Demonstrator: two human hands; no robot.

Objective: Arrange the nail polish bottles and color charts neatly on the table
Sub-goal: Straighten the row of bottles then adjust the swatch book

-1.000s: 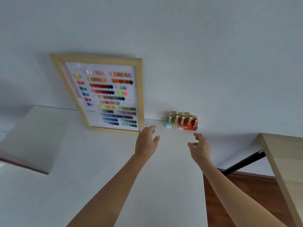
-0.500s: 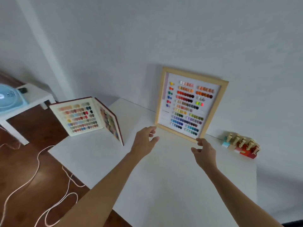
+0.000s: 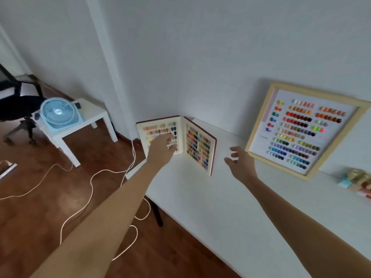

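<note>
I am on the folding color chart (image 3: 176,143), standing open at the table's (image 3: 220,207) left end. My left hand (image 3: 162,150) reaches its left page, fingers loosely spread, holding nothing; my right hand (image 3: 241,163) hovers open and empty beside it. Next I likely grip both covers. I count two charts, the framed chart (image 3: 301,129) against the wall, and one blurred cluster of bottles (image 3: 359,181), too unclear to number.
</note>
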